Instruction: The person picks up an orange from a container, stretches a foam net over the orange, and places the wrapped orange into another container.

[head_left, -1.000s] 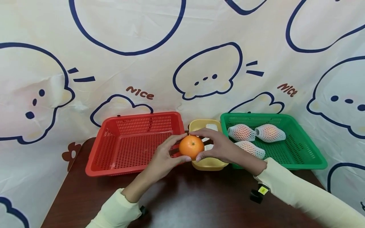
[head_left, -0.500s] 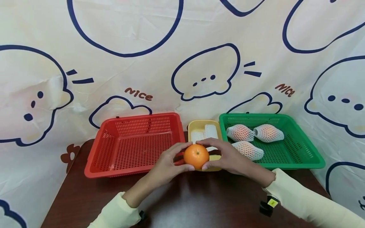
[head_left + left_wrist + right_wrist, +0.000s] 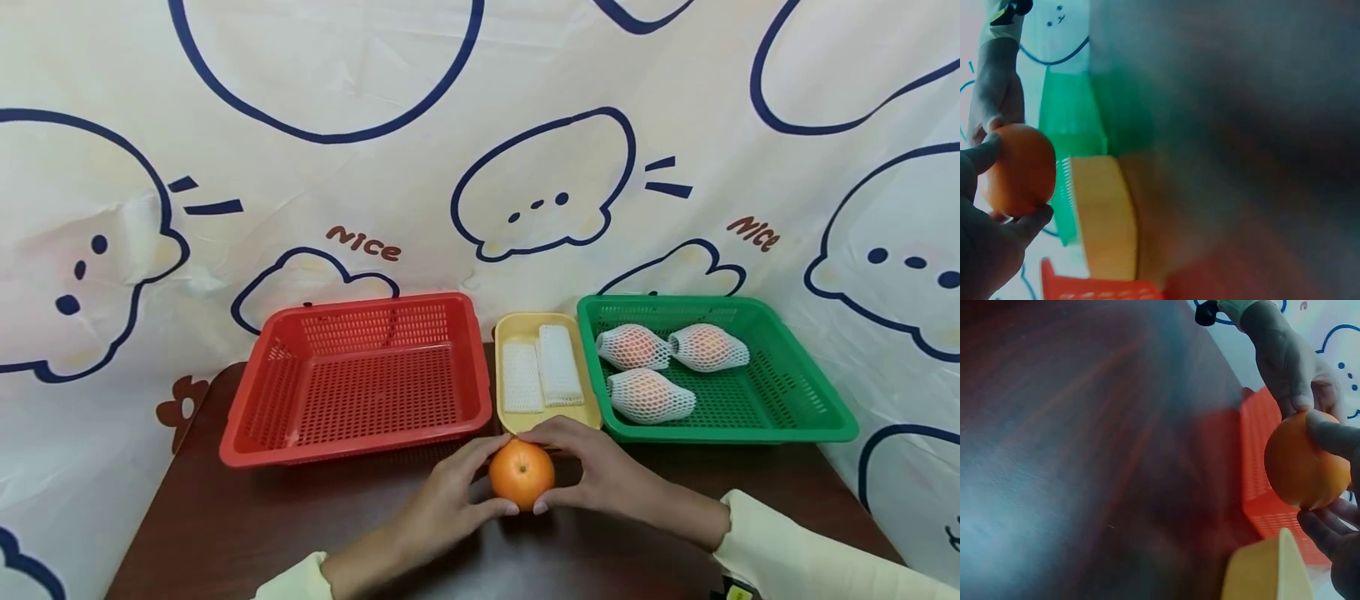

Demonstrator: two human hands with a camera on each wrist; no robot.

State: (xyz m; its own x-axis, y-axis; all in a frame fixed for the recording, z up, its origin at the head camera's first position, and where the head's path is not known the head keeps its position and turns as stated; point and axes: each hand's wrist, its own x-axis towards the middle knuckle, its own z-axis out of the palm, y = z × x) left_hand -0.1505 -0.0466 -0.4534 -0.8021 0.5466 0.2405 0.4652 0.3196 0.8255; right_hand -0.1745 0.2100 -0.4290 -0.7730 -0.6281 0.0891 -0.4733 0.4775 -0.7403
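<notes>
An orange (image 3: 522,475) is held between both hands in front of the yellow tray, its stem end turned up toward the head view. My left hand (image 3: 442,510) grips its left side with thumb and fingers curled. On the opposite side my right hand (image 3: 611,477) pinches it with thumb below and fingers above. In the left wrist view the orange (image 3: 1020,170) appears above the tabletop, and the right wrist view shows the orange (image 3: 1304,459) between the two hands' fingertips. Parts of the fingers behind the fruit are hidden.
A red basket (image 3: 352,435) stands at the left. The yellow tray (image 3: 543,319) in the middle holds white foam net sleeves (image 3: 558,364). To the right, a green basket (image 3: 750,435) holds net-wrapped fruits (image 3: 651,396). A patterned cloth (image 3: 420,200) hangs behind the dark table (image 3: 247,500).
Both hands have brought the orange down and toward the person, away from over the yellow tray. The foam net sleeves there are now uncovered. Both hands keep their hold on the orange.
</notes>
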